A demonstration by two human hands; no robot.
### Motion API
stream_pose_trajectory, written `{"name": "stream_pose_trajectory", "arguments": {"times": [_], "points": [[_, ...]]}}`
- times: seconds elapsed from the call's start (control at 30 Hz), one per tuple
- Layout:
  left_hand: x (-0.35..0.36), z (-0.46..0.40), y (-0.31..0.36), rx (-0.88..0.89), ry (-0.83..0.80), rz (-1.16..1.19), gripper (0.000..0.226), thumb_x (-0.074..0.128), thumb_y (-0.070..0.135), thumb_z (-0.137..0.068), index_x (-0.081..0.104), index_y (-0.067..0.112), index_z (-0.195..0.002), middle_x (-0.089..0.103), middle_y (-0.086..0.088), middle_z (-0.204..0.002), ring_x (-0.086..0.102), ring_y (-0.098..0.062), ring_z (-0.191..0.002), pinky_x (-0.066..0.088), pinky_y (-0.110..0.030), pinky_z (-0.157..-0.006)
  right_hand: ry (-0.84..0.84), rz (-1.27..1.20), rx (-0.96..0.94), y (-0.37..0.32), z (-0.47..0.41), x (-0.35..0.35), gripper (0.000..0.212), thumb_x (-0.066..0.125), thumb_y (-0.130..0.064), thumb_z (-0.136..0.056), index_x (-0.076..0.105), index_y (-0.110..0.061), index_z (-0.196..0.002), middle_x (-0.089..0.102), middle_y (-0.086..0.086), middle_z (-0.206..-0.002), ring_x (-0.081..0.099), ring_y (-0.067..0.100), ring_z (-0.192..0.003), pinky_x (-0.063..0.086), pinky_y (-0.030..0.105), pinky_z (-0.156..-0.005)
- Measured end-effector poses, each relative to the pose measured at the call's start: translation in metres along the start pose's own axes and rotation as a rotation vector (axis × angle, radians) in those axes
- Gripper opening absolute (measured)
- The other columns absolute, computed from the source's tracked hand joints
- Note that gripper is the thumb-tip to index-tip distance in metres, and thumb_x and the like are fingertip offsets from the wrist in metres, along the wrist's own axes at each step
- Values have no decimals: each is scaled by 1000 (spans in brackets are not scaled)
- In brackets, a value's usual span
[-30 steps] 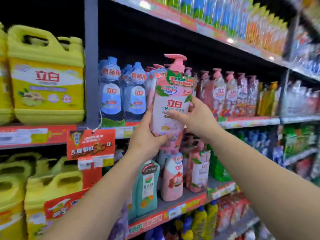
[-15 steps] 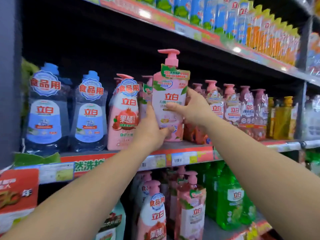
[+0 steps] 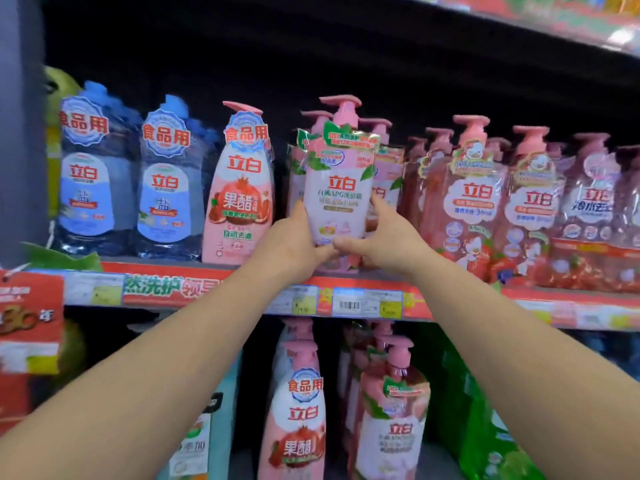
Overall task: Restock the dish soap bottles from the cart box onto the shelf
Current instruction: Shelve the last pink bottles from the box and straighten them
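Since before, we've lowered the pink pump bottle (image 3: 337,188) to the shelf edge (image 3: 349,289), left hand (image 3: 294,244) and right hand (image 3: 388,240) gripping it between the pomegranate bottle (image 3: 240,188) and red bottles (image 3: 467,195).

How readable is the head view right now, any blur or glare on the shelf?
Head view: pink pump bottle between left hand and right hand fairly sharp; blue bottles at left smeared; glare on the upper shelf edge; shelf back dark.
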State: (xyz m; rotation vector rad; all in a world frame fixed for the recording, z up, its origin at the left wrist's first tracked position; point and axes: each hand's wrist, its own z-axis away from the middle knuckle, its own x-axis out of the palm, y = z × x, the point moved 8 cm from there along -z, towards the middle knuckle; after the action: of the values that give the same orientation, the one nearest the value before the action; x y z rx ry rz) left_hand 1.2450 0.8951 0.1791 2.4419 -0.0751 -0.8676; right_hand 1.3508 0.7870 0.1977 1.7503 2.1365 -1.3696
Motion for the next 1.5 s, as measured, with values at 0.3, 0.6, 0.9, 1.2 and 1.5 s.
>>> {"name": "stream_pose_trajectory", "arguments": {"times": [0.3,0.6,0.9,1.2,1.5], "points": [[-29,48,-11,90,-54,-491,71,51,88,-64,69,28,-97,71,6,-92,64,-18,-89,52,-36,-78,38,13,19,5,-4,3,83,85,-32,-72,39,-27,-141,62,-12,-121,61,10,-101,45,27,-92],[-30,77,-31,265,279,-584,68,52,80,-61,67,20,-88,64,1,-78,60,-27,-75,42,-35,-72,17,-51,7,-1,-8,18,62,83,-22,-76,47,-25,-126,66,-11,-108,65,11,-94,47,27,-85],[-31,80,-33,265,320,-561,69,49,80,-61,67,20,-91,62,6,-81,57,-22,-78,33,-32,-73,-53,-82,7,7,-15,29,64,79,-22,-80,46,-30,-134,64,-14,-112,66,13,-97,51,34,-92],[-71,105,-46,218,388,-414,62,56,65,-73,65,18,-112,66,0,-107,57,-26,-102,35,-36,-89,394,204,-36,-48,29,28,77,75,-34,-78,38,-20,-143,50,9,-134,44,29,-125,36,41,-103],[-266,279,-228,-291,305,-654,72,49,70,-68,67,18,-113,67,-9,-107,60,-34,-103,46,-43,-88,-59,110,-450,-247,133,313,44,68,-29,-79,62,-14,-121,62,10,-117,54,32,-112,36,35,-98]]}}
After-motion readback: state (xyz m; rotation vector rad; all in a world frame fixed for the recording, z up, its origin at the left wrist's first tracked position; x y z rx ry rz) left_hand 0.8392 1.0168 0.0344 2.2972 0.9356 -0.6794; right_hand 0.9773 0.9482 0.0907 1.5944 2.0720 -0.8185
